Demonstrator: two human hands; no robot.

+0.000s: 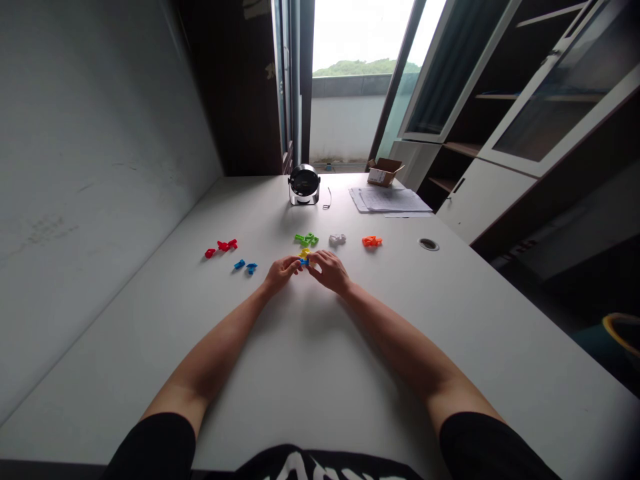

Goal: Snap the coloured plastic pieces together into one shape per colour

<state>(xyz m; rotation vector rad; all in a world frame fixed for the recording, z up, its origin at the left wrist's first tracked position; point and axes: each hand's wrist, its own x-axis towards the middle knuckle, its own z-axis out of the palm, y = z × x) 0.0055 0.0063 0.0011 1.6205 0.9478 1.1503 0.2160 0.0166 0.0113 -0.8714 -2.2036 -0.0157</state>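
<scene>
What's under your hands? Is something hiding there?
A yellow plastic piece and a blue plastic piece peek out between your left hand and right hand, over the white table. Anything beneath the hands is covered, so I can't see it.

Left hand (283, 273) and right hand (330, 270) were together over the counter (320, 373), small plastic pieces (303, 259) between them. Left of the left hand: two pieces (245, 266), then a cluster (221, 247) farther out. Ahead of the hands: three clusters (306, 239) (337, 239) (372, 241) in a row. Farther ahead: small round desk fan (304, 185), papers (390, 199) right of it, cardboard box (385, 171) behind the papers.
</scene>
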